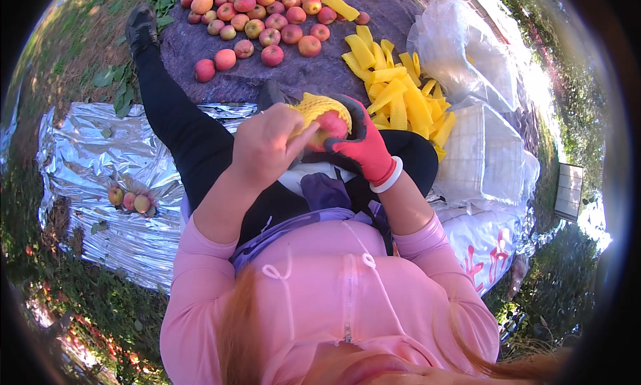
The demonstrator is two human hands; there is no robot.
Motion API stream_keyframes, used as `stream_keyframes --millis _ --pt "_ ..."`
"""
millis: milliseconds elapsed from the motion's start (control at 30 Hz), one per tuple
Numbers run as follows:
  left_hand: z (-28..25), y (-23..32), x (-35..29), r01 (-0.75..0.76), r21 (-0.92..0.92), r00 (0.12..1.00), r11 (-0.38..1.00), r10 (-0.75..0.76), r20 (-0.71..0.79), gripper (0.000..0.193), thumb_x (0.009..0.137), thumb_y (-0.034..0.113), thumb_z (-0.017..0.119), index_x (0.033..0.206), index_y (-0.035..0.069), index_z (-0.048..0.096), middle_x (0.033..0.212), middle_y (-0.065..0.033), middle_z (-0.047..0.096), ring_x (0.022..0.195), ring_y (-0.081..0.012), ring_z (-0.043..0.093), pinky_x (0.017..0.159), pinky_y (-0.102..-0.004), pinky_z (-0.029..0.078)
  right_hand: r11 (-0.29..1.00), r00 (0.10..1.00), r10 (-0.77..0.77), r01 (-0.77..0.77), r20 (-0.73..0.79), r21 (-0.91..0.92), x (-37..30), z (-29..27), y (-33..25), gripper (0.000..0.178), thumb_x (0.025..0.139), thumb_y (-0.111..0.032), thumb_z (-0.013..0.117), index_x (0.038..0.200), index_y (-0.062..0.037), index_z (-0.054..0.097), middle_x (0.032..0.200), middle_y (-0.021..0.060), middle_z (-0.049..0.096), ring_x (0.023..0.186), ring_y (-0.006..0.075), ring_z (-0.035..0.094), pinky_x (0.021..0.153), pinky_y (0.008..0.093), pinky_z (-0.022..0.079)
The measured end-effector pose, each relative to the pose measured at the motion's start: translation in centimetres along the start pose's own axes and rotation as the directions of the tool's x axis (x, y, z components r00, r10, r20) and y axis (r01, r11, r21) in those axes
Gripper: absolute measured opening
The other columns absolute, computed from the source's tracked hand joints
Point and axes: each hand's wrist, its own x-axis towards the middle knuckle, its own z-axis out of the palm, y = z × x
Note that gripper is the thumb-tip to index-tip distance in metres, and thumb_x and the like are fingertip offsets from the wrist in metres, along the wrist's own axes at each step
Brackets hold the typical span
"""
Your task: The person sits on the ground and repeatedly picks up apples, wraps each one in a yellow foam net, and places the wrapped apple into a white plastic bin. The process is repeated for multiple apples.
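Observation:
Over my lap, an apple sits partly inside a yellow foam net sleeve. My right hand, in a red and black glove, curls round the apple and its sleeve from the right. Bare, my left hand closes on the sleeve's near left edge, with a finger stretched toward the apple's uncovered side. Its fingertips are partly hidden by the hand itself. Just beyond my right hand lies a pile of flat yellow foam net sleeves.
Many loose apples lie on a dark cloth ahead. Plastic-lined crates stand at the right. Silver foil sheeting covers ground at the left, with a few apples on it. My outstretched leg borders the cloth.

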Motion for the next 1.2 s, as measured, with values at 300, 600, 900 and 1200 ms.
stream_keyframes --millis 300,600,900,1200 --pt "1.3 1.5 -1.3 -0.161 -0.475 0.985 0.865 0.115 -0.125 0.028 0.094 0.012 0.079 0.116 0.001 0.066 0.103 -0.0137 0.068 0.088 -0.0259 0.068 0.081 -0.0372 0.057 0.859 0.99 0.106 -0.045 -0.091 0.51 0.1 -0.4 -1.0 0.09 0.086 -0.012 0.089 0.16 -0.0066 0.039 0.155 0.0113 0.056 0.141 0.0229 0.057 0.117 0.0428 0.049" --pt "9.0 2.7 1.0 0.441 -0.87 0.765 0.221 -0.599 0.236 0.062 0.109 0.031 0.058 0.156 -0.003 0.036 0.137 -0.0126 0.06 0.124 -0.0175 0.061 0.109 -0.0346 0.049 0.907 0.929 0.022 0.137 -0.37 0.398 0.8 2.4 -0.3 0.096 0.086 -0.006 0.088 0.165 -0.0108 0.033 0.158 0.0124 0.052 0.142 0.0258 0.057 0.117 0.0417 0.05" --pt "11.8 -1.6 1.9 0.515 -0.717 0.832 0.47 -0.475 0.286 0.059 0.114 0.036 0.051 0.156 -0.002 0.035 0.139 -0.0188 0.062 0.13 -0.0249 0.063 0.112 -0.0395 0.049 0.786 0.986 0.167 -0.137 0.007 0.603 2.1 -4.3 1.9 0.08 0.103 -0.023 0.07 0.169 -0.0108 0.027 0.164 0.0137 0.046 0.15 0.0282 0.048 0.123 0.0452 0.04" --pt "15.0 -12.0 1.1 0.513 0.234 0.58 0.826 -0.534 0.615 0.067 0.093 0.037 0.081 0.143 -0.001 0.058 0.135 -0.0231 0.064 0.13 -0.0432 0.061 0.111 -0.0455 0.049 0.897 0.818 0.234 0.026 -0.525 0.441 3.2 -23.6 1.0 0.048 0.109 -0.019 0.064 0.152 -0.0022 0.051 0.142 0.0138 0.066 0.131 0.0289 0.065 0.107 0.0455 0.056"
